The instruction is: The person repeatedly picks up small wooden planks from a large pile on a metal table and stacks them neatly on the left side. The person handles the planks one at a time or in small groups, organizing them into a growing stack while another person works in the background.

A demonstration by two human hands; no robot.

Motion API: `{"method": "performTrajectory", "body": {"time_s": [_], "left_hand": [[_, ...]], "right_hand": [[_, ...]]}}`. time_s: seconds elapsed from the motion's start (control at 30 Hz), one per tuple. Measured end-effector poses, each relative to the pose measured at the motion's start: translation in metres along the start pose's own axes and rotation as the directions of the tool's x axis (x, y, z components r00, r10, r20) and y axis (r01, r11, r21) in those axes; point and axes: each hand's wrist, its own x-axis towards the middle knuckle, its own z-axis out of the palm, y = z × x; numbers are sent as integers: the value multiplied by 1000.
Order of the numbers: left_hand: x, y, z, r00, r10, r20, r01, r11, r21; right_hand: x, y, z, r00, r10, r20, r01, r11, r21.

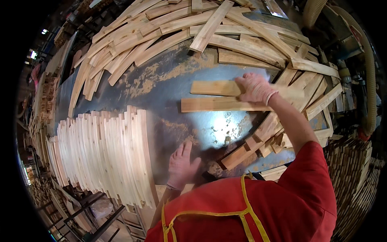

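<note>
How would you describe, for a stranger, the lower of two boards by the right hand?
On the dark table, find the right hand. Leftward from it extend an upper board and a lower board. Choose the lower: its left end reaches farther left.

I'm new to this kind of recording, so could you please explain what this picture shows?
There is no machine arm here: a person works with their own two hands. The picture comes from a wide camera worn on the person's head and looking down, so straight edges appear bent. Below is a table with patches of what looks like sawdust. At left, pale wooden strips sit packed side by side; a loose heap of boards spreads along the far and right sides. The right hand is on the farther board of a roughly parallel pair; its grip is unclear. The left hand is open, seemingly holding nothing.
</note>
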Motion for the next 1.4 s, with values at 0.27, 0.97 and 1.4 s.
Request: {"method": "performTrajectory", "body": {"time_s": [0.27, 0.97, 1.4], "left_hand": [[-43, -38, 16, 997, 80, -22, -80, 997, 19], [-104, -124, 15, 935, -129, -330, 245, 908, 340], [73, -8, -27, 930, 259, -259, -158, 922, 354]], "right_hand": [[-30, -80, 63, 983, 92, -158, -92, 996, 3], [-41, -363, 134, 874, -486, -17, 332, 571, 751], [-307, 140, 236, 757, 635, -153, -628, 772, 95]]}}
